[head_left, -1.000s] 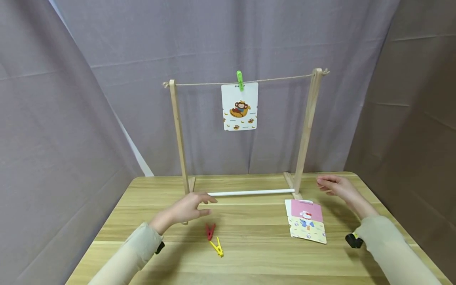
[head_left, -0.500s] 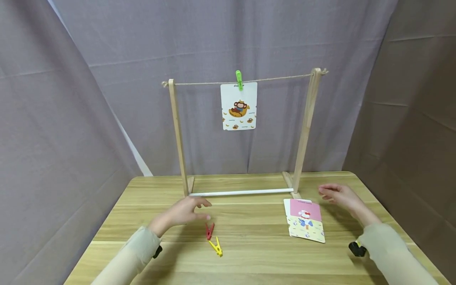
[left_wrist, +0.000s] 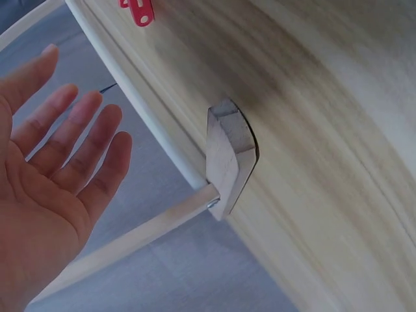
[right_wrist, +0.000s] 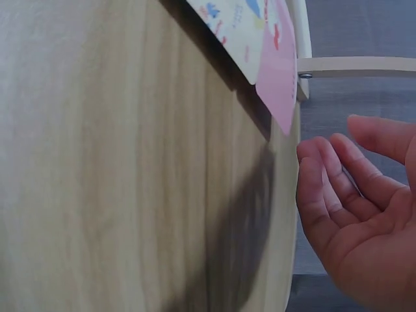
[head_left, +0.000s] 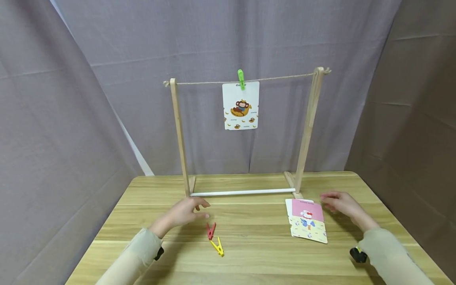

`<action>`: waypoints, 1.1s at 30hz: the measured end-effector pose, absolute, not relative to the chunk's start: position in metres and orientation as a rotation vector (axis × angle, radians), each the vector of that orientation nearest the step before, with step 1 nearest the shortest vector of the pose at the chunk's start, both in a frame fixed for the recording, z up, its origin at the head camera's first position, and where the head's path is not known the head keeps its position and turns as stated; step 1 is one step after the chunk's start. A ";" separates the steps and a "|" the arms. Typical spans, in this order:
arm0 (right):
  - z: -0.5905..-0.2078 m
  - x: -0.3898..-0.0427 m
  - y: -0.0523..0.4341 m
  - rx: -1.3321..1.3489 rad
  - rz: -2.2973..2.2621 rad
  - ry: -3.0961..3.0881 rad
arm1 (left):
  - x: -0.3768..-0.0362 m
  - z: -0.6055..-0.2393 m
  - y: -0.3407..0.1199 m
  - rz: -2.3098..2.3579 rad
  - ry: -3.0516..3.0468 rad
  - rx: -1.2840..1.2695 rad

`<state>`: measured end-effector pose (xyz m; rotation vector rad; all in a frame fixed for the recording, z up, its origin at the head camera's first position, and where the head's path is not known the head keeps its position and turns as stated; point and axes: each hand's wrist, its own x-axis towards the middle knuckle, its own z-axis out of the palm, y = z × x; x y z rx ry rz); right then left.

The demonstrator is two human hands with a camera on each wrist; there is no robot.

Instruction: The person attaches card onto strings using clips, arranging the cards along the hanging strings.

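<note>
Both hands hover empty and relaxed over the tabletop (head_left: 249, 261): the left hand (head_left: 185, 212) just beside a red clothespin (head_left: 211, 230) and a yellow clothespin (head_left: 217, 246), the right hand (head_left: 343, 204) next to a small stack of picture cards (head_left: 307, 221), seemingly two or three. Beyond them, one monkey card (head_left: 240, 105) already hangs from the string (head_left: 278, 78) by a green clothespin (head_left: 241, 78); the stacked cards remain unhung.

A wooden rack (head_left: 179, 134) stands at the back of the wooden table (head_left: 249, 261), a twine line (head_left: 278, 78) strung between its posts. A green peg (head_left: 241, 78) pins a monkey card (head_left: 240, 106) to the line, before grey curtains (head_left: 107, 59).
</note>
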<state>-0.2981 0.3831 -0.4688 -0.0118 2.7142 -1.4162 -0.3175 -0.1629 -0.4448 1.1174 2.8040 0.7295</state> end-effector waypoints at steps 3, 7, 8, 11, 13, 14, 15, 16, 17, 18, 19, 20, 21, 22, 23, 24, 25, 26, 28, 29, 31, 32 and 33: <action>-0.472 -0.299 0.383 0.024 -1.404 2.713 | -0.317 -0.448 -0.162 0.727 2.806 1.106; -0.474 -0.301 0.384 0.042 -1.403 2.709 | -0.317 -0.451 -0.161 0.730 2.813 1.089; -0.475 -0.301 0.384 0.041 -1.401 2.707 | -0.317 -0.451 -0.161 0.730 2.815 1.085; -0.478 -0.301 0.384 0.047 -1.397 2.698 | -0.317 -0.453 -0.161 0.747 2.817 1.076; -0.479 -0.300 0.384 0.045 -1.395 2.694 | -0.317 -0.453 -0.161 0.753 2.815 1.064; -0.480 -0.300 0.385 0.041 -1.390 2.694 | -0.316 -0.453 -0.161 0.757 2.813 1.063; -0.481 -0.300 0.385 0.051 -1.393 2.691 | -0.316 -0.454 -0.160 0.761 2.811 1.069; -0.482 -0.300 0.385 0.054 -1.392 2.690 | -0.316 -0.454 -0.160 0.760 2.808 1.073; -0.482 -0.300 0.385 0.067 -1.391 2.688 | -0.316 -0.455 -0.160 0.761 2.803 1.073; -0.483 -0.300 0.385 0.064 -1.386 2.689 | -0.316 -0.456 -0.160 0.760 2.799 1.077; -0.483 -0.300 0.385 0.074 -1.385 2.685 | -0.316 -0.457 -0.160 0.762 2.794 1.085; -0.483 -0.300 0.384 0.079 -1.382 2.682 | -0.316 -0.458 -0.159 0.764 2.791 1.092; -0.484 -0.299 0.384 0.092 -1.385 2.676 | -0.315 -0.458 -0.159 0.767 2.790 1.097; -0.484 -0.299 0.384 0.089 -1.381 2.673 | -0.315 -0.459 -0.159 0.765 2.790 1.093; -0.484 -0.299 0.384 0.094 -1.381 2.667 | -0.315 -0.459 -0.159 0.764 2.792 1.092; -0.485 -0.298 0.384 0.090 -1.377 2.665 | -0.315 -0.460 -0.159 0.764 2.793 1.094; -0.485 -0.298 0.383 0.101 -1.376 2.663 | -0.314 -0.460 -0.159 0.764 2.793 1.094; -0.485 -0.297 0.384 0.097 -1.370 2.663 | -0.314 -0.460 -0.159 0.762 2.793 1.094; -0.486 -0.296 0.384 0.102 -1.363 2.663 | -0.313 -0.461 -0.158 0.756 2.787 1.088; -0.486 -0.296 0.384 0.110 -1.362 2.663 | -0.313 -0.462 -0.158 0.757 2.782 1.085; -0.487 -0.295 0.384 0.117 -1.363 2.659 | -0.312 -0.463 -0.158 0.760 2.774 1.073; -0.488 -0.295 0.384 0.111 -1.360 2.656 | -0.312 -0.464 -0.159 0.757 2.772 1.066; -0.489 -0.296 0.384 0.118 -1.361 2.653 | -0.312 -0.465 -0.159 0.756 2.771 1.061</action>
